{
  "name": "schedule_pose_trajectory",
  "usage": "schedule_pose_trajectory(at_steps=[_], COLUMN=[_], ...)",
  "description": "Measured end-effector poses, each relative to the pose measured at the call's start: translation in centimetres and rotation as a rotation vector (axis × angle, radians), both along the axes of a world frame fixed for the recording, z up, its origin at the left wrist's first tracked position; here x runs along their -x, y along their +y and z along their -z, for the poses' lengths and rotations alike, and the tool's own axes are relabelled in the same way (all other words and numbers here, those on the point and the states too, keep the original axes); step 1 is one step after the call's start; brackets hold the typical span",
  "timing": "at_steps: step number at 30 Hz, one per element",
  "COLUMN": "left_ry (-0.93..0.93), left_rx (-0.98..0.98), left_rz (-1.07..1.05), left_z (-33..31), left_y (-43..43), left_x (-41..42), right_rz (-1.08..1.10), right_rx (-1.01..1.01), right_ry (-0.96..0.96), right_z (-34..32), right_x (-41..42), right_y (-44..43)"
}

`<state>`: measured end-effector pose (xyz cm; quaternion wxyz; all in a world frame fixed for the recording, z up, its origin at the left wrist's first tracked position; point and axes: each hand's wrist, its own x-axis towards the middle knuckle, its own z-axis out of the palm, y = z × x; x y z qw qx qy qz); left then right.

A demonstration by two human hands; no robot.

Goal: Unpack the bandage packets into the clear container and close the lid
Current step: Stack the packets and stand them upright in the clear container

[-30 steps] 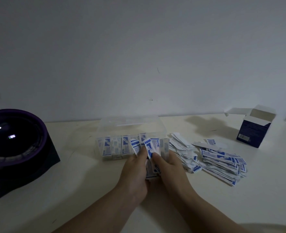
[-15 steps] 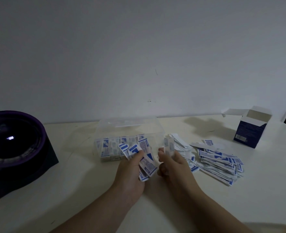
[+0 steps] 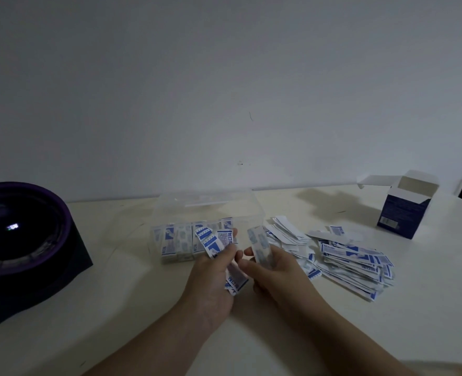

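Note:
The clear container (image 3: 208, 210) stands open at the table's middle, with bandage packets lined upright along its front wall. In front of it my left hand (image 3: 213, 278) grips a fanned bunch of blue-and-white bandage packets (image 3: 211, 241). My right hand (image 3: 276, 270) holds a single packet (image 3: 261, 246) upright between thumb and fingers, just right of the bunch. A loose pile of packets (image 3: 352, 263) lies to the right, with white paper strips (image 3: 284, 233) beside the container.
An open blue carton (image 3: 403, 215) stands at the back right. A large black and purple round device (image 3: 21, 240) fills the left side. The wall rises right behind the table.
My right hand has pulled one packet away from the bunch in my left hand and raised it upright. Both hands have drawn slightly apart.

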<state>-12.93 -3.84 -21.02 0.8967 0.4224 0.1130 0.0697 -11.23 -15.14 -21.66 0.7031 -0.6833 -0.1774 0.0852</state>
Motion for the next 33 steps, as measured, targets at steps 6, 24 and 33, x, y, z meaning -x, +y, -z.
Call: schedule_pose_trajectory(at_steps=[6,24,33], left_ry=[-0.014,0.026,0.062], left_rx=[-0.024,-0.124,-0.364], left_rz=[0.054,0.051,-0.058], left_z=[-0.2,0.2,0.6], left_y=[0.1,0.7,0.7], left_x=[0.4,0.1,0.3], right_rz=[-0.024,0.298,0.379], right_rx=[-0.007,0.411,0.466], right_ry=[0.037,-0.103,-0.408], right_z=[-0.8,-0.1,-0.5], right_x=[-0.5,-1.7,-0.7], right_y=[0.1,-1.9,-0.8])
